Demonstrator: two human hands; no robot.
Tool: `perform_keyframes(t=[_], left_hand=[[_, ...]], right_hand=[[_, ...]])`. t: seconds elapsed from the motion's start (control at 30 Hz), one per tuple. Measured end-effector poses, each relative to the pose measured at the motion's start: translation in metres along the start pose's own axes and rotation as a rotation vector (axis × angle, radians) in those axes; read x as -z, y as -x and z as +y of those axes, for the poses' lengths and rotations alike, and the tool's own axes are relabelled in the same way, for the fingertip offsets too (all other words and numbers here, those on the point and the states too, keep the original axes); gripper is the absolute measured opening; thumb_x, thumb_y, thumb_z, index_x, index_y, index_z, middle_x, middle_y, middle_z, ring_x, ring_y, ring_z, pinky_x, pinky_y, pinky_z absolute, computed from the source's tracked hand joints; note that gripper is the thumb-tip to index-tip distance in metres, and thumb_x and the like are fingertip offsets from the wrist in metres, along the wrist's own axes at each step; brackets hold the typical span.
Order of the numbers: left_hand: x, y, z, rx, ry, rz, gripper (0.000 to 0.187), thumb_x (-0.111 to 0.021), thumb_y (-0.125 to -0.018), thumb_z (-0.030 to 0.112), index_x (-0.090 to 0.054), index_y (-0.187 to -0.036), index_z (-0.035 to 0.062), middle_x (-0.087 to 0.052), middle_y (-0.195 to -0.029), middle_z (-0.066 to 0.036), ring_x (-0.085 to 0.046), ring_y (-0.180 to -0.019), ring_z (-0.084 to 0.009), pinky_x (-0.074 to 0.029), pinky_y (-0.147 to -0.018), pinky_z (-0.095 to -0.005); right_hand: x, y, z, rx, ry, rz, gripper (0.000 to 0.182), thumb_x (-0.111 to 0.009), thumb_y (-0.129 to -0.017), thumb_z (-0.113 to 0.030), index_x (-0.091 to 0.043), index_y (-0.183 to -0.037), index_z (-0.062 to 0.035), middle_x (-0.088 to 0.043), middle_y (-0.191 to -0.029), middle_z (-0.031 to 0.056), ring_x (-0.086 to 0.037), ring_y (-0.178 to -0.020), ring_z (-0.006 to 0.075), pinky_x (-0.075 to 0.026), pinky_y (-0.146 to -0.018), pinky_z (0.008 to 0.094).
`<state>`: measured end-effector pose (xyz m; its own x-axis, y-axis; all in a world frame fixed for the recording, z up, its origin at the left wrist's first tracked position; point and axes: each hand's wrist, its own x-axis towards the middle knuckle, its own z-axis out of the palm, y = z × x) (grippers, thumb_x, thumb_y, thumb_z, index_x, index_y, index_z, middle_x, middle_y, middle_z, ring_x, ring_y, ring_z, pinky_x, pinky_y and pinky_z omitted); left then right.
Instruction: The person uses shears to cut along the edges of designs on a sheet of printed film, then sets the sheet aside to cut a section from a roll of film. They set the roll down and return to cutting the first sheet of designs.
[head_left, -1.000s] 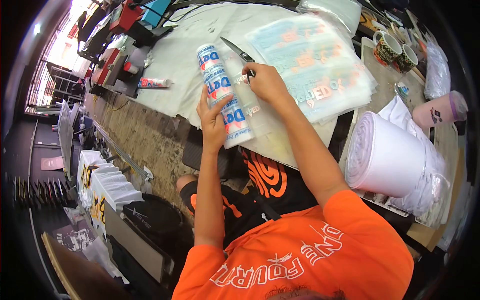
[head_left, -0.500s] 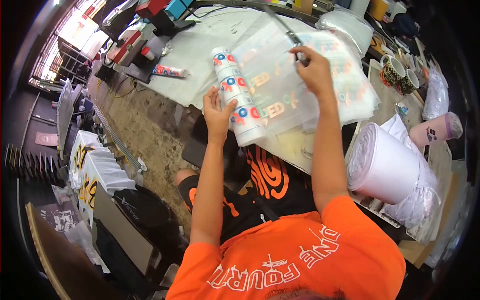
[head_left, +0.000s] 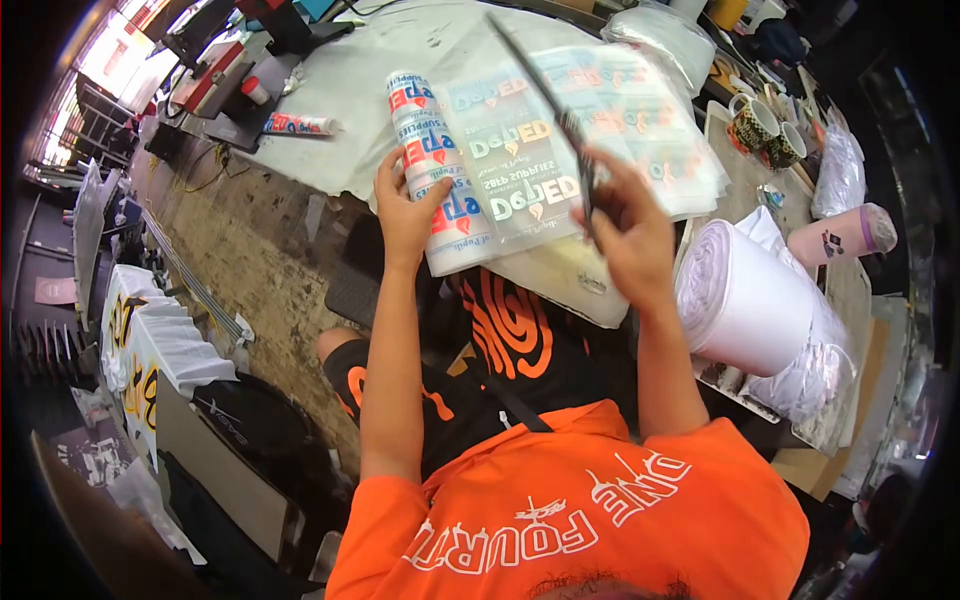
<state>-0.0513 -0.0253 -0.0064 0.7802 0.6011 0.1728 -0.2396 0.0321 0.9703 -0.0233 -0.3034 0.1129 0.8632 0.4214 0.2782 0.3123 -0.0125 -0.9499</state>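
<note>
My left hand [head_left: 408, 222] grips the near part of a roll of printed plastic film [head_left: 425, 150], fingers at its left side and thumb on top. From the roll a translucent sheet [head_left: 515, 215] with mirrored "DepED" lettering extends right across the table. My right hand [head_left: 630, 230], a little blurred, is closed round the handle of a long, narrow, dark-bladed tool [head_left: 535, 75]. The blade points away from me and overlaps the sheet in this view. More printed film sheets [head_left: 650, 130] lie in a layered stack at the right.
A white-covered table [head_left: 350, 110] carries a printed tube [head_left: 300, 124] at the left, near heat-press-like machines [head_left: 205, 75]. To the right, a thick white fabric roll [head_left: 745, 300], a pink cylinder [head_left: 840, 243] and patterned mugs [head_left: 755, 125] sit on a side surface. Wrapped plastic [head_left: 665, 45] lies at the back.
My right hand and the tool have come down towards me, to the sheet's near right side. The roll and sheet show more of their lettering. The whole view has shifted slightly.
</note>
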Motion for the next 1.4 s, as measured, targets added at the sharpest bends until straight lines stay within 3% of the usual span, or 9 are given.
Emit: perform_keyframes(t=[0.1, 0.17, 0.23, 0.3, 0.47, 0.5, 0.6, 0.8, 1.4], left_hand=[[0.004, 0.003, 0.011, 0.023, -0.185, -0.018, 0.077, -0.083, -0.082, 0.004, -0.045, -0.149, 0.0002, -0.06, -0.135, -0.023, -0.069, -0.111, -0.0262, -0.06, -0.09, -0.0373], [0.001, 0.0, 0.019, 0.03, -0.289, -0.05, 0.078, -0.083, -0.083, 0.005, -0.046, -0.151, 0.0017, -0.063, -0.131, -0.023, -0.071, -0.106, -0.0253, -0.061, -0.087, -0.0374], [-0.004, -0.007, 0.024, 0.076, -0.316, -0.129, 0.076, -0.077, -0.09, 0.005, -0.042, -0.157, 0.0061, -0.065, -0.123, -0.02, -0.073, -0.1, -0.0234, -0.063, -0.08, -0.0351], [-0.005, -0.014, 0.007, 0.057, -0.3, -0.164, 0.077, -0.078, -0.09, 0.008, -0.042, -0.158, 0.0068, -0.063, -0.128, -0.021, -0.072, -0.103, -0.0241, -0.063, -0.082, -0.0359], [-0.025, -0.016, 0.0, 0.02, -0.283, -0.18, 0.076, -0.079, -0.089, 0.008, -0.044, -0.156, 0.005, -0.059, -0.14, -0.023, -0.069, -0.115, -0.0265, -0.061, -0.092, -0.0375], [-0.028, -0.016, -0.001, -0.055, -0.244, -0.179, 0.076, -0.08, -0.087, 0.01, -0.045, -0.155, 0.0047, -0.061, -0.141, -0.023, -0.07, -0.115, -0.0273, -0.06, -0.095, -0.0382], [-0.024, -0.015, 0.002, 0.055, -0.162, -0.206, 0.076, -0.078, -0.09, 0.008, -0.043, -0.157, 0.0048, -0.059, -0.142, -0.023, -0.068, -0.117, -0.0286, -0.06, -0.095, -0.0387], [-0.018, -0.013, 0.003, 0.056, -0.047, -0.253, 0.072, -0.072, -0.092, -0.001, -0.041, -0.157, 0.0004, -0.057, -0.143, -0.02, -0.062, -0.123, -0.0238, -0.057, -0.101, -0.0368], [-0.015, -0.011, -0.003, 0.022, -0.122, -0.255, 0.072, -0.069, -0.094, -0.004, -0.039, -0.159, -0.0003, -0.054, -0.149, -0.019, -0.059, -0.127, -0.0209, -0.053, -0.105, -0.0341]], right_hand=[[0.004, 0.059, 0.018, -0.182, 0.083, -0.154, 0.066, -0.066, -0.095, 0.005, -0.046, -0.156, -0.0112, -0.049, -0.078, -0.005, -0.047, -0.063, 0.0028, -0.041, -0.059, 0.0222], [0.015, 0.098, 0.028, -0.416, -0.054, -0.235, 0.072, -0.069, -0.096, 0.0, -0.037, -0.16, -0.0093, -0.048, -0.08, -0.0044, -0.046, -0.066, 0.0023, -0.037, -0.059, 0.0217], [0.032, 0.138, 0.043, -0.452, -0.171, -0.311, 0.075, -0.072, -0.097, -0.009, -0.033, -0.161, -0.0083, -0.049, -0.082, -0.0034, -0.044, -0.069, 0.0033, -0.036, -0.063, 0.0212], [0.039, 0.159, 0.032, -0.587, -0.222, -0.38, 0.078, -0.07, -0.099, -0.026, -0.028, -0.162, -0.0072, -0.05, -0.084, -0.0014, -0.043, -0.073, 0.0069, -0.036, -0.067, 0.0243], [0.048, 0.17, 0.016, -0.642, -0.102, -0.447, 0.074, -0.063, -0.104, -0.031, -0.026, -0.163, -0.0077, -0.051, -0.083, 0.0004, -0.043, -0.07, 0.009, -0.038, -0.066, 0.026], [0.047, 0.168, 0.018, -0.648, -0.098, -0.445, 0.074, -0.063, -0.104, -0.031, -0.026, -0.163, -0.0077, -0.051, -0.083, 0.0004, -0.043, -0.07, 0.009, -0.038, -0.066, 0.026], [0.039, 0.153, 0.027, -0.641, -0.079, -0.431, 0.07, -0.059, -0.105, -0.03, -0.027, -0.164, -0.0087, -0.051, -0.079, 0.0006, -0.044, -0.067, 0.0097, -0.04, -0.064, 0.0272], [0.02, 0.126, 0.034, -0.683, -0.128, -0.314, 0.063, -0.054, -0.108, -0.023, -0.032, -0.165, -0.0099, -0.047, -0.071, -0.001, -0.047, -0.061, 0.0086, -0.042, -0.06, 0.0261], [0.012, 0.118, 0.025, -0.764, -0.136, -0.28, 0.062, -0.055, -0.108, -0.016, -0.032, -0.165, -0.0081, -0.045, -0.068, -0.0039, -0.041, -0.058, 0.0056, -0.043, -0.056, 0.0233]])
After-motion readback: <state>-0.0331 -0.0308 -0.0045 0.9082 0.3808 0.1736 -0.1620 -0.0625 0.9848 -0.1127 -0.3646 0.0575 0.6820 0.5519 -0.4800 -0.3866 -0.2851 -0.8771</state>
